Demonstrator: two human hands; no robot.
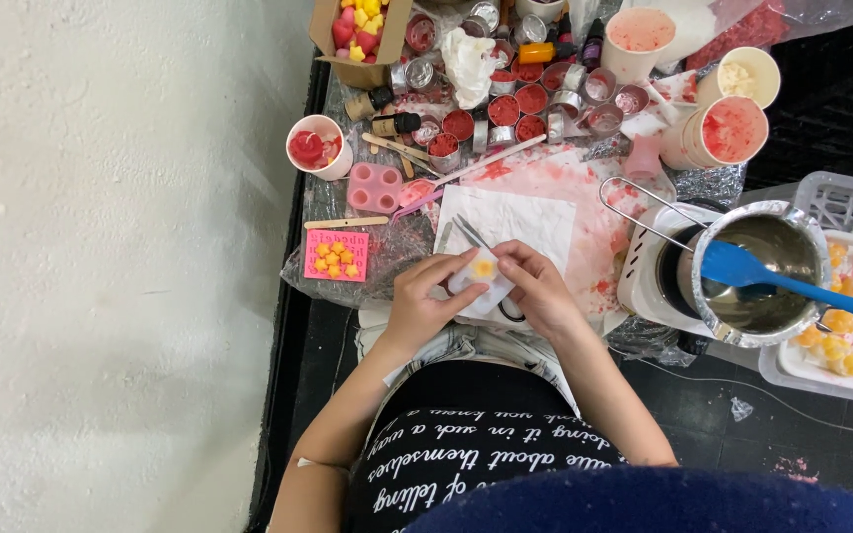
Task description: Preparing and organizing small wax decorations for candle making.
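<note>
Open room only on the white paper sheet [510, 212] just beyond both hands, with scissors [476, 237] lying at its near edge. Farther out, red-filled round metal tins [505, 109] crowd together. Right side blocked by steel melting pot [757, 271] with blue spatula [792, 281]; left, pink silicone mould [337, 256].

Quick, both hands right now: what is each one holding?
Left hand: closed on the small white piece with a yellow centre.
Right hand: closed on the same white piece from the other side.
</note>
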